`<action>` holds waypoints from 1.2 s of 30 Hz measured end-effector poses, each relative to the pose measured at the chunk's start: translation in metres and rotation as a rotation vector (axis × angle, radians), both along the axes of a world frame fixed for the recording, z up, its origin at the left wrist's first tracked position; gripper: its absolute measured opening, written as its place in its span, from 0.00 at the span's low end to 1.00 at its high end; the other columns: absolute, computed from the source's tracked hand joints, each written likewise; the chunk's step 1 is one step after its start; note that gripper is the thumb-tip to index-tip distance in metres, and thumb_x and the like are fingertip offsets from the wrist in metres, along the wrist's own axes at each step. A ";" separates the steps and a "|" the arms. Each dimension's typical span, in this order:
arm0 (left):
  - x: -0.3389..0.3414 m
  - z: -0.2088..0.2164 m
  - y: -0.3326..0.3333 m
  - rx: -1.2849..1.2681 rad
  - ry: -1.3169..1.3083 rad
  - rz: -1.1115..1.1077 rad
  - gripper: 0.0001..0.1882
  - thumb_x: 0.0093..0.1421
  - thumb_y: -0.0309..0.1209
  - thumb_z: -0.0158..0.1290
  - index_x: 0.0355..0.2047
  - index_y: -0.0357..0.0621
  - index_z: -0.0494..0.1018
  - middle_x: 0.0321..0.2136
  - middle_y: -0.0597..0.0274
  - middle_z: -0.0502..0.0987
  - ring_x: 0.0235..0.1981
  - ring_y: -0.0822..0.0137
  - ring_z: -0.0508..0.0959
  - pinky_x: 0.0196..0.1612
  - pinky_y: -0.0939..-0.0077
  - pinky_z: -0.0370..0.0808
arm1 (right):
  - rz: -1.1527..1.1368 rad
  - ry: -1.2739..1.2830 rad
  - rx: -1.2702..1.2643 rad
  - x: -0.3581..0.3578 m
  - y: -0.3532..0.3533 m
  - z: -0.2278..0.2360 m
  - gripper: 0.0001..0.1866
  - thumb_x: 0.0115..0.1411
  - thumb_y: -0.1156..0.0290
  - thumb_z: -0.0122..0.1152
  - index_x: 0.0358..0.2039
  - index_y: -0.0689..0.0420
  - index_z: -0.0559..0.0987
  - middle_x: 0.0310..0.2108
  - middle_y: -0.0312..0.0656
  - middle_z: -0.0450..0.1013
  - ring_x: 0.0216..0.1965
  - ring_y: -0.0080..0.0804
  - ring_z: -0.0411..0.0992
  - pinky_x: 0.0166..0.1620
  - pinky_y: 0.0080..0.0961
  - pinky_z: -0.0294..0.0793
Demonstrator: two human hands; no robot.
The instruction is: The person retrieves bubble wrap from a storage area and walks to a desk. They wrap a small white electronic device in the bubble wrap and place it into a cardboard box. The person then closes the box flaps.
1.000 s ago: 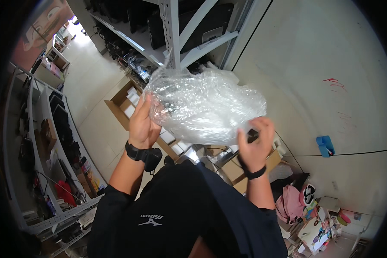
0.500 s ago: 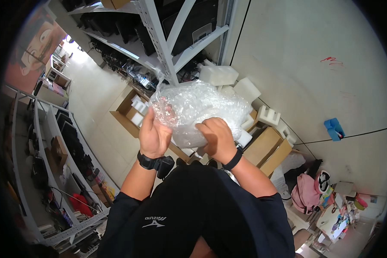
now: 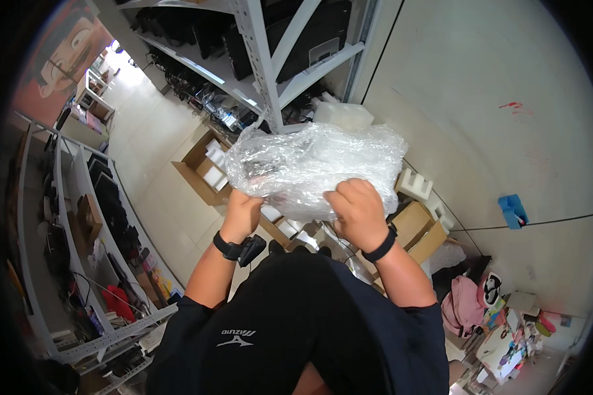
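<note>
A wide, crinkled piece of clear bubble wrap point(image 3: 316, 164) is held up in front of me, spread between both hands. My left hand point(image 3: 242, 214) is closed on its lower left edge, fingers curled into the plastic. Farther right, my right hand point(image 3: 359, 210) grips the lower edge with bent fingers and knuckles up. The sheet hides part of the boxes and foam behind it. Whether anything lies inside the plastic I cannot tell.
A metal shelf point(image 3: 260, 66) with dark electronics stands ahead. Open cardboard boxes point(image 3: 418, 230) and white foam blocks point(image 3: 344, 116) lie around the sheet. Another shelf point(image 3: 85, 263) runs along the left. A blue holder point(image 3: 512, 212) hangs on the right wall, above a pink bag point(image 3: 464, 305).
The bubble wrap has been spread wider, to the right. My right hand has moved right with it, and my left hand has gone from fingers raised behind the plastic to gripping its edge.
</note>
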State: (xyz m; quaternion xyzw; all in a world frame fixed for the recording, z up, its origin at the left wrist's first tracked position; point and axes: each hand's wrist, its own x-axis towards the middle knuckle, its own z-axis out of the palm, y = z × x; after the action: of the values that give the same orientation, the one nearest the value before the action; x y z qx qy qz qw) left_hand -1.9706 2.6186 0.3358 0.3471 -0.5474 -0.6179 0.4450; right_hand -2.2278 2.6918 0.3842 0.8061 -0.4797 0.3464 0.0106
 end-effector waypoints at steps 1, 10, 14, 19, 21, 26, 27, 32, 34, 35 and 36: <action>0.006 0.006 0.000 0.106 0.074 -0.053 0.11 0.66 0.23 0.46 0.45 0.33 0.76 0.38 0.55 0.81 0.37 0.65 0.80 0.39 0.70 0.78 | -0.014 -0.001 0.012 -0.006 0.004 0.006 0.17 0.34 0.79 0.64 0.30 0.56 0.76 0.27 0.40 0.66 0.32 0.42 0.68 0.38 0.36 0.67; 0.002 0.057 0.035 0.304 0.226 -0.031 0.12 0.68 0.21 0.45 0.49 0.35 0.72 0.30 0.58 0.78 0.27 0.69 0.77 0.31 0.76 0.74 | -0.027 -0.073 -0.037 -0.033 0.017 0.028 0.23 0.29 0.80 0.61 0.33 0.57 0.80 0.27 0.42 0.70 0.32 0.44 0.70 0.35 0.37 0.69; 0.009 0.077 0.051 0.375 0.299 -0.150 0.10 0.68 0.24 0.47 0.48 0.36 0.70 0.27 0.61 0.73 0.22 0.72 0.72 0.28 0.74 0.73 | -0.031 -0.146 -0.074 -0.044 0.011 0.024 0.21 0.30 0.81 0.59 0.32 0.58 0.80 0.27 0.43 0.72 0.32 0.46 0.72 0.36 0.37 0.70; 0.019 0.095 0.062 0.485 0.223 -0.152 0.10 0.66 0.23 0.48 0.47 0.37 0.70 0.24 0.62 0.71 0.18 0.72 0.70 0.23 0.71 0.73 | -0.016 -0.145 -0.077 -0.054 0.005 0.016 0.20 0.31 0.81 0.59 0.31 0.58 0.80 0.28 0.44 0.73 0.33 0.47 0.72 0.37 0.37 0.71; 0.025 0.096 0.065 0.445 0.173 -0.158 0.11 0.67 0.27 0.49 0.47 0.35 0.69 0.22 0.62 0.70 0.17 0.73 0.69 0.21 0.72 0.72 | -0.020 -0.118 -0.056 -0.062 0.005 0.015 0.19 0.33 0.82 0.59 0.32 0.58 0.80 0.30 0.45 0.73 0.34 0.47 0.72 0.39 0.37 0.72; 0.159 0.119 0.035 -0.059 0.215 0.272 0.13 0.74 0.37 0.40 0.35 0.44 0.66 0.09 0.78 0.56 0.10 0.82 0.57 0.14 0.83 0.58 | -0.889 -0.328 -0.051 -0.262 0.059 -0.035 0.19 0.49 0.81 0.59 0.44 0.65 0.78 0.41 0.49 0.77 0.43 0.44 0.75 0.51 0.36 0.74; 0.180 0.120 0.026 -0.086 0.159 0.420 0.13 0.74 0.38 0.40 0.37 0.42 0.67 0.10 0.78 0.57 0.09 0.82 0.55 0.16 0.85 0.58 | -0.718 -0.319 -0.164 -0.263 0.051 -0.006 0.20 0.50 0.80 0.60 0.46 0.66 0.78 0.43 0.50 0.78 0.44 0.44 0.76 0.51 0.35 0.74; 0.170 0.066 -0.029 0.007 -0.126 0.346 0.14 0.72 0.39 0.44 0.45 0.40 0.71 0.27 0.70 0.67 0.26 0.76 0.66 0.35 0.77 0.67 | -0.736 -0.292 -0.113 -0.226 0.046 0.017 0.22 0.53 0.77 0.64 0.51 0.63 0.77 0.47 0.52 0.78 0.49 0.49 0.76 0.55 0.36 0.72; 0.134 0.059 -0.031 -0.080 -0.329 0.244 0.16 0.72 0.40 0.45 0.48 0.39 0.71 0.36 0.66 0.70 0.35 0.71 0.70 0.44 0.74 0.69 | -0.488 -0.161 -0.192 -0.190 0.027 0.007 0.18 0.55 0.80 0.60 0.47 0.63 0.78 0.46 0.49 0.78 0.49 0.44 0.75 0.54 0.35 0.72; 0.113 0.062 -0.034 -0.188 -0.464 0.138 0.17 0.72 0.40 0.45 0.49 0.38 0.70 0.40 0.64 0.72 0.39 0.69 0.72 0.48 0.73 0.69 | -0.374 -0.186 -0.076 -0.171 0.023 0.009 0.19 0.51 0.81 0.62 0.46 0.64 0.78 0.45 0.50 0.78 0.49 0.47 0.75 0.55 0.36 0.72; 0.094 0.062 -0.034 -0.301 -0.503 0.098 0.18 0.70 0.40 0.47 0.51 0.39 0.70 0.43 0.61 0.72 0.44 0.66 0.72 0.52 0.71 0.68 | -0.282 -0.166 -0.021 -0.152 0.020 0.009 0.16 0.48 0.82 0.65 0.40 0.64 0.78 0.42 0.50 0.77 0.46 0.48 0.75 0.53 0.37 0.72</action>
State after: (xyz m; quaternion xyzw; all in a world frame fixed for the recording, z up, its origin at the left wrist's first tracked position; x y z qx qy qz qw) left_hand -1.8763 2.5846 0.3973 0.4452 -0.7086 -0.4024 0.3712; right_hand -2.3800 2.7118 0.3933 0.6991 -0.5837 0.4120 0.0279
